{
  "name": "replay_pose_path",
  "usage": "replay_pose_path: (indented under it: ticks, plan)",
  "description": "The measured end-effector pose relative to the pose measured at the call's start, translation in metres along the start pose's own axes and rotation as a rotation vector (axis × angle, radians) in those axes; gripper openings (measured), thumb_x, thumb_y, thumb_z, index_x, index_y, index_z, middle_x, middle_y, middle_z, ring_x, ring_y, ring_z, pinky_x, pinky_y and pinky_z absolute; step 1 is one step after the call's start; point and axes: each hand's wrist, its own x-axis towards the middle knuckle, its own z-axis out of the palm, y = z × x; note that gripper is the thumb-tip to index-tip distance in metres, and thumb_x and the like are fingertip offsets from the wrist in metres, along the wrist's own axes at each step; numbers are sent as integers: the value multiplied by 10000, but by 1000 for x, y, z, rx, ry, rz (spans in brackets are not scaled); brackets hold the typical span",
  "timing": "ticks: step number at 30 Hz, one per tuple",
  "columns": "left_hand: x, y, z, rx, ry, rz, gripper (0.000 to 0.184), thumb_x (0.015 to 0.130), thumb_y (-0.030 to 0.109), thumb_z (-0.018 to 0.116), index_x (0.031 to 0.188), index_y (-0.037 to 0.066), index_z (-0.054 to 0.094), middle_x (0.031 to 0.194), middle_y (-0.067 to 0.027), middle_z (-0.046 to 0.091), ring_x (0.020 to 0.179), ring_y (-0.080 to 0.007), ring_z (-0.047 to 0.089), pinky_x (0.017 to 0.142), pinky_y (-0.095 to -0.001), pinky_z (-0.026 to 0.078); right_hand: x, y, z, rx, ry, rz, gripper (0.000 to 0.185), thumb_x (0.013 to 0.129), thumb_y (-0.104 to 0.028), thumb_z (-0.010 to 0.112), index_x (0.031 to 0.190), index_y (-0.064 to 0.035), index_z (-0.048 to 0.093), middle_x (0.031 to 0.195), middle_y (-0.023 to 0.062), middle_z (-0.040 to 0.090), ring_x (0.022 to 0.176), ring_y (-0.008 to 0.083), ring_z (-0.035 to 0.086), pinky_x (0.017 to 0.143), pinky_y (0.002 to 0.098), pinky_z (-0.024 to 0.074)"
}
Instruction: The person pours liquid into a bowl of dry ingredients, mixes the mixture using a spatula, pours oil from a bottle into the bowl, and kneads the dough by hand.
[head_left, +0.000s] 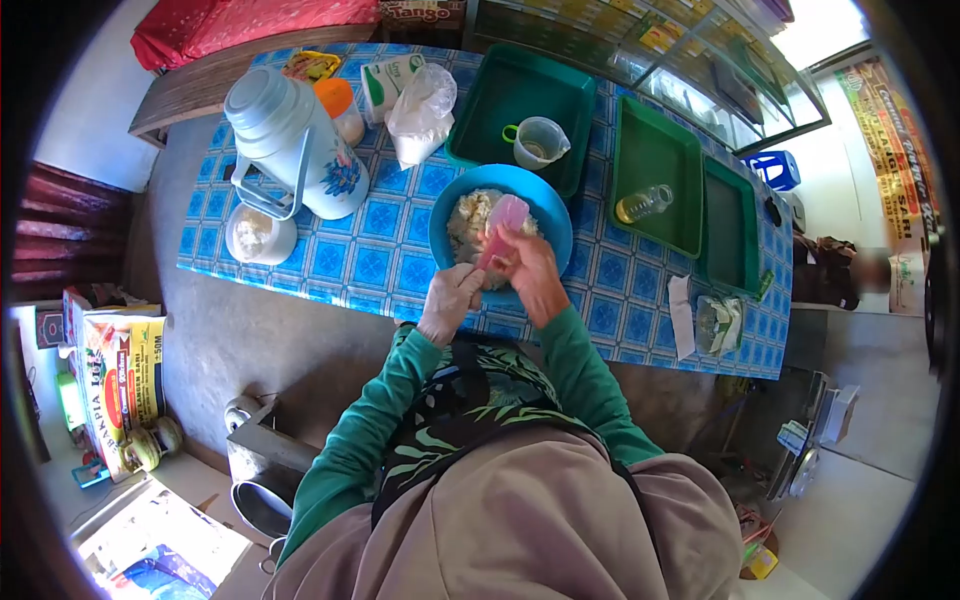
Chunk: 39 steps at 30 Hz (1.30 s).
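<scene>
A blue bowl [556, 195] holds a crumbly, whitish mixture [470, 216]. Over its near side is a pink spatula [510, 213], its broad head up and its handle slanting toward me. My left hand [450, 302], whitish as if floured or gloved, is closed around the lower end of the handle. The fingers of my right hand [532, 275] are curled against the spatula just below the head. Parts of the handle are hidden by my fingers.
A large thermos [300, 150], a white tub [262, 236] and a bag of white powder [420, 115] stand left. Green trays [660, 150] lie behind and right, one with a measuring jug [540, 143], another with a glass [645, 204]. A plastic container [718, 325] sits near the right edge.
</scene>
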Motion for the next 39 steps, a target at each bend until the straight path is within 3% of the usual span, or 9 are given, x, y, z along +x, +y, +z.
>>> replay_pose_path:
  ticks: [7,13,22,25,28,30,31,37,39]
  plan:
    - [-7,-8,-16,-210,-40,-76,282,957,188,533,781,-19,604,553,-6,460,499,-84,409,484,-257,347,26,-20,5,2,32,-215,321,842,-172,719,1102,-27,598,994,120,675,882,245,669,785,431,527]
    - [11,-8,-15,-103,-17,-57,287,948,188,542,753,-12,608,538,-11,462,480,-86,415,476,-258,352,-4,1,22,-84,-61,-182,329,792,-51,719,1073,38,574,948,168,673,804,302,677,730,412,559]
    - [-3,9,-28,41,-135,-45,261,935,174,544,758,-1,624,576,-14,510,477,-82,451,460,-257,370,16,-21,9,154,147,-522,404,728,118,654,1103,140,505,893,231,663,739,306,685,670,391,588]
    - [-14,17,-40,74,-43,-69,260,937,183,544,771,3,634,573,-14,509,480,-83,459,465,-254,372,20,-26,-3,28,168,-729,342,780,84,601,1115,122,542,898,207,679,744,273,696,697,352,574]
    - [-5,8,-45,103,83,-47,268,943,197,539,784,8,643,563,-17,506,494,-84,472,474,-255,374,18,-9,-8,-486,193,-801,393,765,77,601,1155,34,610,980,195,684,889,279,689,789,324,534]
    - [7,8,-31,89,56,9,277,944,202,538,777,5,638,552,-19,501,499,-85,472,475,-261,370,7,16,-2,-1300,15,-939,433,730,114,521,1132,12,647,1025,175,684,965,257,666,850,286,498]
    - [12,12,-26,85,56,9,277,944,202,538,777,5,638,552,-19,501,499,-85,472,475,-261,370,1,20,1,-1305,15,-939,433,730,114,521,1132,12,647,1025,175,684,965,257,666,850,286,498]
    - [27,22,-24,1,85,44,282,939,209,549,756,13,634,545,-24,500,498,-91,474,470,-268,358,11,9,-9,-552,118,-571,471,641,128,451,1056,53,661,1030,113,683,983,245,634,883,313,482]
    - [25,19,-23,59,-42,-21,283,938,213,555,746,22,638,551,-17,502,503,-80,474,470,-262,358,-6,-16,-10,-153,-141,-331,477,624,121,454,1052,62,657,1044,95,676,991,215,622,858,318,489]
